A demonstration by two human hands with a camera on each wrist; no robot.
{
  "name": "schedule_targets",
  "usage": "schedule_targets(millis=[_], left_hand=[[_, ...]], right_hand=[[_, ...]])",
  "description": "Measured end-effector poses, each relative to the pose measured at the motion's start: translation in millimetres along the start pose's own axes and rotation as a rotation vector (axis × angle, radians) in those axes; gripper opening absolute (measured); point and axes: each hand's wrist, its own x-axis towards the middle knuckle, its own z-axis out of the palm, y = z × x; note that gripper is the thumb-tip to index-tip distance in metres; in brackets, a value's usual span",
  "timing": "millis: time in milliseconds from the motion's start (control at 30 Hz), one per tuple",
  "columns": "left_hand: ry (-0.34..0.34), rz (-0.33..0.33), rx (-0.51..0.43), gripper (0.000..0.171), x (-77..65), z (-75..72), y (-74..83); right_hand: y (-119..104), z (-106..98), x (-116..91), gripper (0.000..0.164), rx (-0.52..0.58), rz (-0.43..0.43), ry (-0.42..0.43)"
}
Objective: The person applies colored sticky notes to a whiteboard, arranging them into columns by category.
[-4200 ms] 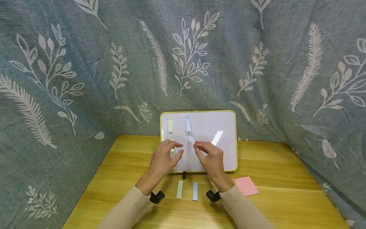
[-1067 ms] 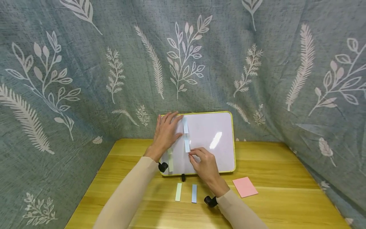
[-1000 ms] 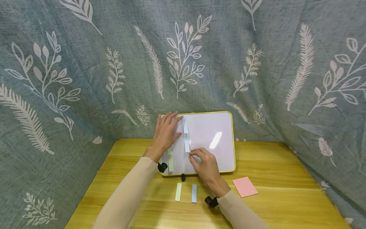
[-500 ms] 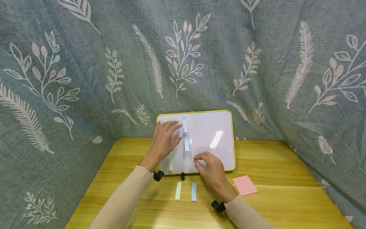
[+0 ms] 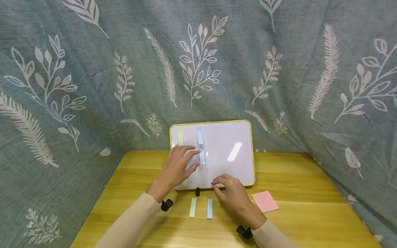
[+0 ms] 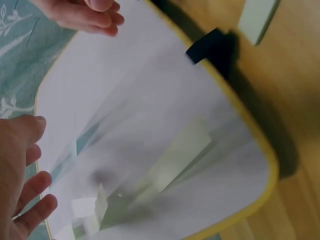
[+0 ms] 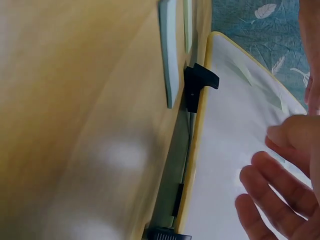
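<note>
A small whiteboard (image 5: 226, 144) with a yellow rim leans upright at the back of the table. Stuck on it are an upper blue sticky strip (image 5: 200, 135), a lower blue strip (image 5: 202, 158) and a column of green strips (image 5: 181, 136), partly behind my left hand (image 5: 176, 167). That hand hovers before the board's left half, fingers loosely bent and thumb apart, holding nothing. My right hand (image 5: 231, 191) is near the board's lower edge; its fingers (image 7: 260, 180) are relaxed with nothing between them. In the left wrist view a green strip (image 6: 182, 155) lifts at one end.
On the wooden table (image 5: 124, 206) lie a green strip pad (image 5: 192, 207), a blue strip pad (image 5: 210, 209) and, by my right forearm, a pink sticky-note pad (image 5: 265, 201). A black clip-like foot (image 5: 197, 192) supports the board. Patterned cloth (image 5: 139, 69) hangs behind.
The lower blue strip, in my right hand's fingers 4.2 s ago, is now on the board. Lately my right hand has drawn down and away from it, and my left hand has lowered from the board's top.
</note>
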Motion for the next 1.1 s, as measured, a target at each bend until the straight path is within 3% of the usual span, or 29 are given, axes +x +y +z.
schedule_targets(millis=[233,567,833,1100], left_hand=[[-0.009,0.025,-0.031,0.042,-23.1,3.9,11.3],[-0.075,0.022,-0.074,0.044,-54.1,7.9,23.8],[-0.192,0.038,-0.102,0.045,-71.8,10.2,37.6],[-0.355,0.022,-0.161,0.042,-81.7,16.8,46.0]], right_hand=[[0,0,-13,0.015,0.005,0.033,-0.155],[0,4,-28,0.024,-0.021,-0.030,-0.250],[-5,1,-32,0.033,-0.007,-0.025,-0.371],[-7,2,-32,0.038,-0.025,-0.046,-0.422]])
